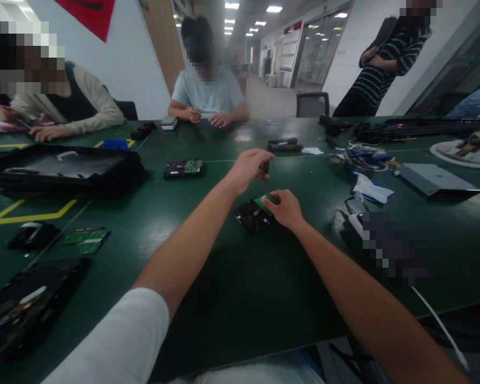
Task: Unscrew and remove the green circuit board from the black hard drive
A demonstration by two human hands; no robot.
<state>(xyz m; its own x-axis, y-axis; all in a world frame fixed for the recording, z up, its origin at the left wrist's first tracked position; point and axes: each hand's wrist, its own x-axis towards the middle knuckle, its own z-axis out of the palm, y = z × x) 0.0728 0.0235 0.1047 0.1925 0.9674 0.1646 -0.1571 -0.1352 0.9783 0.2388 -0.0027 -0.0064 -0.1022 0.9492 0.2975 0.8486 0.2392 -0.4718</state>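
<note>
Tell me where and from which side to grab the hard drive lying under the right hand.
Probably best by its two long side edges, coming from above. The hard drive lies flat on the green table, circuit board up, so only its thin edges offer purchase. The right hand already covers its far corner; the left hand pinches a small tool.

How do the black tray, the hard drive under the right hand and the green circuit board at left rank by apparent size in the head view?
1. black tray
2. hard drive and green circuit board: alike, unranked

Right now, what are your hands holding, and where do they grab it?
Left hand pinches a small dark tool by its handle. Right hand grips the hard drive's far corner.
</note>
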